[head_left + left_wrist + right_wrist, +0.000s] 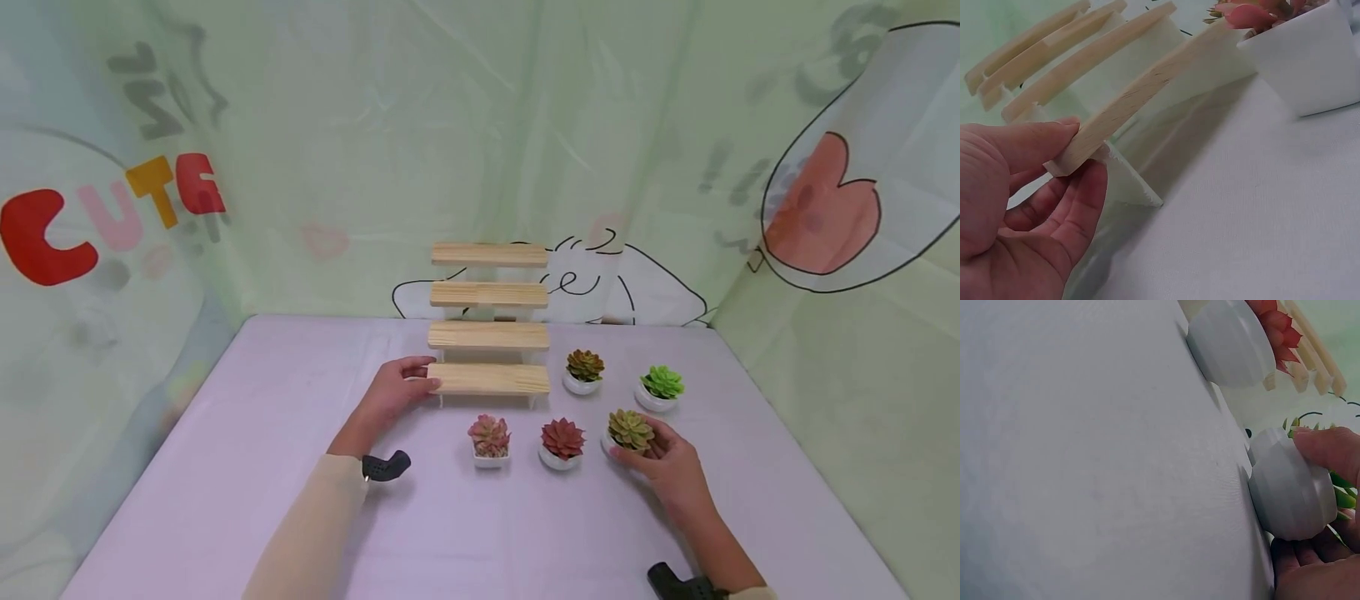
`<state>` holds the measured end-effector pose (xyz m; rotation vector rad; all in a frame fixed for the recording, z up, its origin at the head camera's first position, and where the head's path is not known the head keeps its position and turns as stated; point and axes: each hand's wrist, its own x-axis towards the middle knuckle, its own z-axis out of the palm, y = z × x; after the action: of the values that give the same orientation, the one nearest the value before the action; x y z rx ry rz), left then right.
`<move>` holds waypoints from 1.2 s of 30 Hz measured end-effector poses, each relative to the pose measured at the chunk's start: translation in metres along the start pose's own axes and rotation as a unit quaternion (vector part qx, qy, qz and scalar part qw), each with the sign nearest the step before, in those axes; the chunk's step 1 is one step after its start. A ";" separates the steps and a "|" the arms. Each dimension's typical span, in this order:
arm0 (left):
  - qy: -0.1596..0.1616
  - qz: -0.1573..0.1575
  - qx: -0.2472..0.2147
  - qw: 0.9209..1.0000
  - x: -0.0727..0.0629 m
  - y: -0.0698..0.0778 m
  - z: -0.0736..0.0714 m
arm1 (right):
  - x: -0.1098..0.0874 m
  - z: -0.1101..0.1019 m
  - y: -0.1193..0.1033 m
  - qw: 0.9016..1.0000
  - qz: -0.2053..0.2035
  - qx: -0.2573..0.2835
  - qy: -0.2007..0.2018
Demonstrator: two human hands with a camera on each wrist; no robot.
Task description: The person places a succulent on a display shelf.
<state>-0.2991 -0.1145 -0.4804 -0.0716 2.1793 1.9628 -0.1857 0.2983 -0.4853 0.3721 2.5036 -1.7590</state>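
A four-step wooden display stand (489, 379) with clear supports stands at the back middle of the table. My left hand (397, 388) pinches the left end of its lowest board; in the left wrist view the thumb lies on top of the board (1129, 103) and the fingers curl beneath. My right hand (670, 467) grips a white pot with an olive-green succulent (630, 430), thumb on the near side and fingers on the far side. In the right wrist view this white pot (1294, 494) is close against the tablecloth.
Left of the held pot are a dark red succulent (562, 439) and a pink succulent in a square pot (491, 442). Behind stand a brown-orange succulent (584, 371) and a bright green one (661, 387). Printed fabric walls (480, 125) enclose the table.
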 end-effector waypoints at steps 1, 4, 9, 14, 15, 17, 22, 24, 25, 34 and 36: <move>-0.001 0.000 -0.003 1.000 0.001 0.000 0.000 | 0.000 0.000 0.000 1.000 0.000 0.000 0.000; -0.001 0.001 -0.007 1.000 0.002 -0.002 -0.001 | 0.001 0.000 0.002 1.000 0.002 0.001 -0.002; -0.008 0.001 -0.022 1.000 0.003 -0.005 -0.004 | 0.001 0.001 0.004 1.000 0.004 -0.005 -0.001; -0.015 0.000 -0.044 0.999 0.003 -0.006 -0.006 | 0.002 0.002 0.003 1.000 0.001 -0.004 0.002; -0.017 -0.003 -0.047 0.999 0.004 -0.005 -0.007 | 0.001 0.003 0.002 1.000 0.001 -0.004 0.003; -0.019 -0.010 -0.053 0.998 0.004 -0.004 -0.007 | 0.001 0.003 0.001 1.000 0.001 -0.004 0.007; -0.022 -0.028 -0.058 0.998 0.006 -0.002 -0.006 | 0.001 0.003 -0.001 1.000 0.001 -0.007 0.015; -0.022 -0.027 -0.060 0.998 0.006 -0.001 -0.006 | 0.000 0.003 -0.002 1.000 -0.002 -0.009 0.017; -0.022 -0.025 -0.062 0.998 0.006 -0.001 -0.006 | 0.000 0.003 -0.003 1.000 -0.005 -0.011 0.018; -0.027 -0.022 -0.065 0.997 0.006 -0.003 -0.005 | 0.002 0.003 -0.012 0.999 -0.010 -0.033 0.012; -0.027 -0.024 -0.065 0.997 0.006 -0.003 -0.004 | 0.003 0.003 -0.015 0.999 -0.017 -0.038 0.012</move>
<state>-0.3049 -0.1185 -0.4836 -0.0892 1.9952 2.0532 -0.1927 0.2913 -0.4729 0.3501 2.5988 -1.6749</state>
